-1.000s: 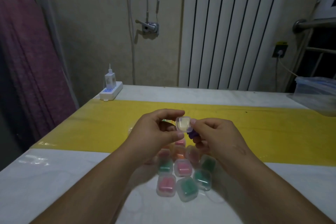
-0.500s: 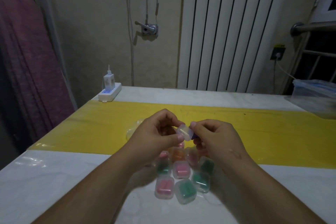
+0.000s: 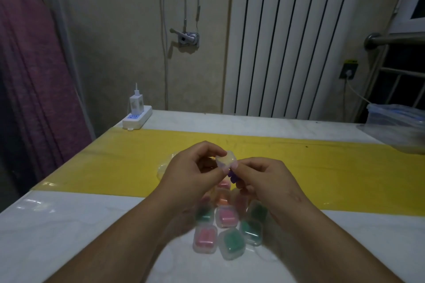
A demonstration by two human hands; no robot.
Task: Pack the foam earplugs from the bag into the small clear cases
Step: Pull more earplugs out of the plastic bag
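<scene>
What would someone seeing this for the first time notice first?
Both hands meet mid-frame: the left hand pinches a small clear case while the right hand holds purple earplugs just beneath it. Below them, on the white table, lies a cluster of filled cases in pink, green and orange.

the purple earplugs (image 3: 232,177) were mostly hidden behind the right hand (image 3: 268,182). the left hand (image 3: 190,176) covered most of the clear bag (image 3: 163,167). the filled cases (image 3: 226,216) on the table (image 3: 69,225) were blurred, the farthest partly under both hands. the right edge cut off the plastic tub (image 3: 397,122).
</scene>
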